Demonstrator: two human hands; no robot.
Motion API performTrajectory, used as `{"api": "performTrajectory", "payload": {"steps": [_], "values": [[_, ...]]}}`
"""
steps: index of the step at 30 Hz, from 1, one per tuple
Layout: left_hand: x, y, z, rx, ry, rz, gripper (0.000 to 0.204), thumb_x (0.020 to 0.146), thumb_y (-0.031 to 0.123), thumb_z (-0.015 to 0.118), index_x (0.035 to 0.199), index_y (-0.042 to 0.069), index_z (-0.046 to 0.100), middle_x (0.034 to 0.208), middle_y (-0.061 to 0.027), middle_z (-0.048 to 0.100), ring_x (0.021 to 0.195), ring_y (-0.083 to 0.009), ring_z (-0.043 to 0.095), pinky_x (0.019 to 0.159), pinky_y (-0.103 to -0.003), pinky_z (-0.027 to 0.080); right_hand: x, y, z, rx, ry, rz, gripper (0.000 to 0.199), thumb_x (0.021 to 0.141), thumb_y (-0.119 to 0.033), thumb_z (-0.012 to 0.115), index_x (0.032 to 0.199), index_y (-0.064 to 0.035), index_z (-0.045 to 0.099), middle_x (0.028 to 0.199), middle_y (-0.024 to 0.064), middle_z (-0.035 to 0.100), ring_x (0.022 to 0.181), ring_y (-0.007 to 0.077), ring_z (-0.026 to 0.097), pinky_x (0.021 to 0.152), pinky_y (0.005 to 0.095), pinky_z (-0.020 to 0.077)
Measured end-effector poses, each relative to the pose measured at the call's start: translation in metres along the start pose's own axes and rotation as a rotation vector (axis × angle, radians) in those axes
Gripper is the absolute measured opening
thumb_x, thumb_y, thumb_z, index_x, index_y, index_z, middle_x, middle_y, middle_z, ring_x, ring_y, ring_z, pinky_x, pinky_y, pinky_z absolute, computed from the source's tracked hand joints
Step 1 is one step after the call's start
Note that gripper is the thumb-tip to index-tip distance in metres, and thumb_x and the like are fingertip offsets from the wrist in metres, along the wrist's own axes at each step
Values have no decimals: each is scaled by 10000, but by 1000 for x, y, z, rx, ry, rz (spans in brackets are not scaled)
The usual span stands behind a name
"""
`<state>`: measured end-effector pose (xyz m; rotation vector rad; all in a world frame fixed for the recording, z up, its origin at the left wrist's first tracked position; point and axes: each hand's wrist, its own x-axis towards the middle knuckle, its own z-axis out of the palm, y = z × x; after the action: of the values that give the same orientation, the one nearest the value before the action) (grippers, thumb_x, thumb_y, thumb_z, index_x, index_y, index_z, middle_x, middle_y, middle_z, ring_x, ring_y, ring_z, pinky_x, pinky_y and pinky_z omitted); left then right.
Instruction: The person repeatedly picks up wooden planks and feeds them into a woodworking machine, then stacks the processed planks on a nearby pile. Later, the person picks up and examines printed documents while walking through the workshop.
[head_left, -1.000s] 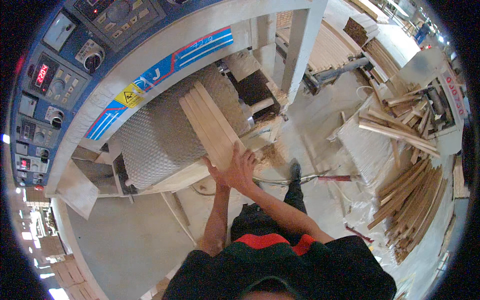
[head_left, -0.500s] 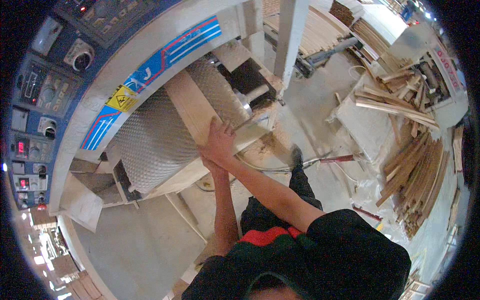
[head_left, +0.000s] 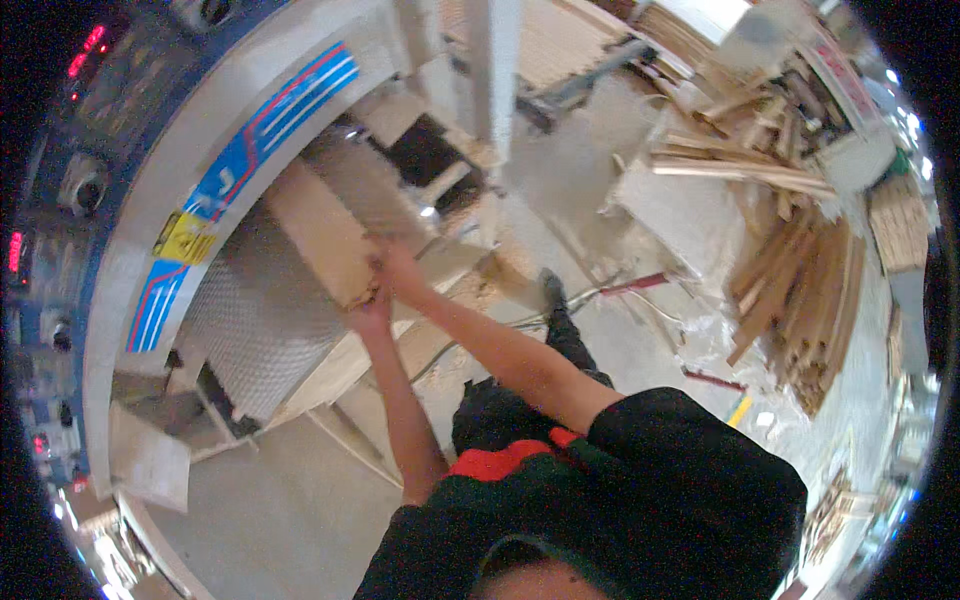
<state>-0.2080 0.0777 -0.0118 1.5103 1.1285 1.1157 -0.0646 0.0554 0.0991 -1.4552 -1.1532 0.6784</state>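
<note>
Hands touch flat, pale wood on a dimpled bed.

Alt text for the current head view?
A person's left hand and right hand are at the near end of pale wood lying on the textured grey bed of a machine. A blue control panel lines the left; loose wood strips fan out at right.

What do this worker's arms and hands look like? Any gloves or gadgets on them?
No gadgets that I can see: the left hand and right hand look ungloved, with ordinary human fingers, though blur hides small details such as rings. Both forearms are bare, with no watch or cable visible. The right sleeve is black, loose and short, ending near the elbow.
</note>
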Motion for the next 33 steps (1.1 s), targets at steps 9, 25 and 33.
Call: {"api": "performTrajectory", "payload": {"steps": [9, 25, 33], "values": [[4, 52, 26, -1572, 124, -667, 588, 879, 408, 474, 1272, -17, 368, 1305, -188, 424, 1223, -345, 389, 1008, -526, 327, -9, 25, -28, -150, 102, 93, 328, 789, -209, 579, 1050, -11, 559, 938, 210, 598, 896, 387, 562, 781, 456, 448], [-76, 65, 118, -1345, 48, -1239, 353, 815, 345, 595, 894, 1, 599, 820, -107, 625, 802, -257, 595, 778, -403, 470, -113, 123, -215, -449, -201, 263, 261, 786, -268, 578, 872, -24, 605, 841, 195, 616, 794, 373, 592, 702, 459, 469], [-46, 106, 211, -1135, -58, -1375, 314, 859, 357, 507, 796, 56, 569, 705, -67, 562, 672, -235, 529, 677, -371, 453, -21, 135, -316, -320, 41, 443, 290, 801, -302, 608, 955, -58, 635, 767, 126, 640, 702, 241, 622, 652, 341, 493]]}}
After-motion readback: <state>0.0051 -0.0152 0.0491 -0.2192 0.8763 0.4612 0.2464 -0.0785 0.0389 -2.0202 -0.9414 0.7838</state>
